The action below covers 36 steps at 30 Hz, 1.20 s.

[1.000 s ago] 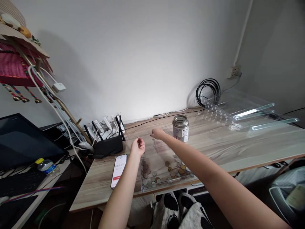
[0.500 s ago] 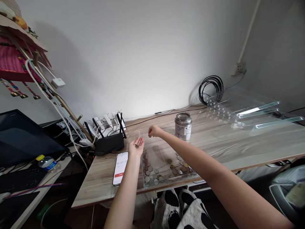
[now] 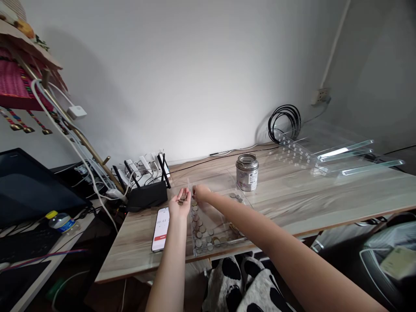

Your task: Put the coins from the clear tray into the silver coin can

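Observation:
My left hand [image 3: 180, 203] is palm up, cupped under several coins [image 3: 182, 199] at the left side of a clear plastic tray [image 3: 216, 219]. Just right of it, my right hand [image 3: 200, 193] is held low over the tray's back left corner, its fingers pressed together; anything between the fingertips is hidden. Many coins [image 3: 202, 229] lie in the tray, in a line down its left side and along its front edge. My right forearm covers part of the tray. A metal tin [image 3: 247, 172] with a slotted top stands behind the tray to the right.
A phone [image 3: 160, 229] showing a timer lies left of the tray, near my left forearm. A black router [image 3: 147, 196] stands behind it. Clear acrylic panels [image 3: 344, 156] and a coiled black cable [image 3: 284, 123] take up the right rear of the wooden table [image 3: 292, 208].
My right hand has come down and left to the tray's back left corner. My left hand has shifted slightly left, and the coins in its palm show more plainly.

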Motion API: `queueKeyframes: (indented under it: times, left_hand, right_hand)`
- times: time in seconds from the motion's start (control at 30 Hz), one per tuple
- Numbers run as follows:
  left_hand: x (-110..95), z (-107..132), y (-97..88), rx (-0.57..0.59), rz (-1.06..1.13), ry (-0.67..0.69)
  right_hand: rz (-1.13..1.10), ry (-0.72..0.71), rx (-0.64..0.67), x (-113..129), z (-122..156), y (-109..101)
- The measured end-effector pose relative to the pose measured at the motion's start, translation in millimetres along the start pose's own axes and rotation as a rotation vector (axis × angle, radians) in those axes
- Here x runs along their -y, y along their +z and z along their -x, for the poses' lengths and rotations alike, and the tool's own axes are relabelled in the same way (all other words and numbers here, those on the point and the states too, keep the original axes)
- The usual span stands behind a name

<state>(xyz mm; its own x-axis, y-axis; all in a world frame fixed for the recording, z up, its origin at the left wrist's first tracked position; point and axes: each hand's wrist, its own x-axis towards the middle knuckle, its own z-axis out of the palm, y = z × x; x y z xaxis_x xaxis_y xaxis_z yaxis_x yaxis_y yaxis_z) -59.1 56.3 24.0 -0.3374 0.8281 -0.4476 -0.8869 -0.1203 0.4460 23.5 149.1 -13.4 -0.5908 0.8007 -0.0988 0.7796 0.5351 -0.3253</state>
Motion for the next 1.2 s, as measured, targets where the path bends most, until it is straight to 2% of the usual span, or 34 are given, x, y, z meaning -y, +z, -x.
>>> queueKeyframes:
  times: [0.13, 0.3, 0.5, 0.6, 0.67, 0.77, 0.87, 1.0, 1.1, 1.2]
  left_hand:
    - [7.1, 5.3, -5.2, -0.016, 0.004, -0.001]
    - [20.5, 11.6, -2.4, -0.083, -0.037, 0.046]
    - [26.7, 17.2, 2.0, -0.083, 0.020, 0.071]
    - [25.7, 17.0, 1.0, -0.079, 0.005, 0.053]
    - [25.0, 17.4, -1.6, -0.077, -0.002, 0.071]
    - [24.9, 21.1, -8.3, -0.077, 0.001, 0.104]
    - [26.1, 26.8, -15.3, -0.053, 0.047, 0.080]
    - [28.0, 30.5, -18.8, -0.033, 0.075, 0.051]
    - [30.1, 31.0, -18.2, -0.046, 0.066, 0.058]
    - [33.0, 32.7, -17.9, -0.047, 0.049, 0.080]
  right_hand:
    - [-0.091, -0.003, 0.023, -0.5, 2.1, -6.6]
    - [-0.236, -0.103, -0.117, -3.0, 18.5, -28.7]
    - [-0.280, -0.172, -0.274, 4.8, 36.5, -46.6]
    - [-0.237, -0.226, -0.243, 12.8, 39.1, -48.3]
    - [-0.177, -0.203, -0.234, 15.7, 39.0, -45.1]
    - [-0.080, -0.135, -0.167, 13.8, 38.4, -32.8]
    - [-0.007, -0.144, -0.049, 10.1, 38.8, -16.3]
    - [0.055, -0.162, 0.031, 11.1, 38.0, -2.7]
    - [0.074, -0.146, 0.048, 11.3, 36.0, -4.3]
    - [0.068, -0.123, 0.016, 6.3, 36.0, -16.9]
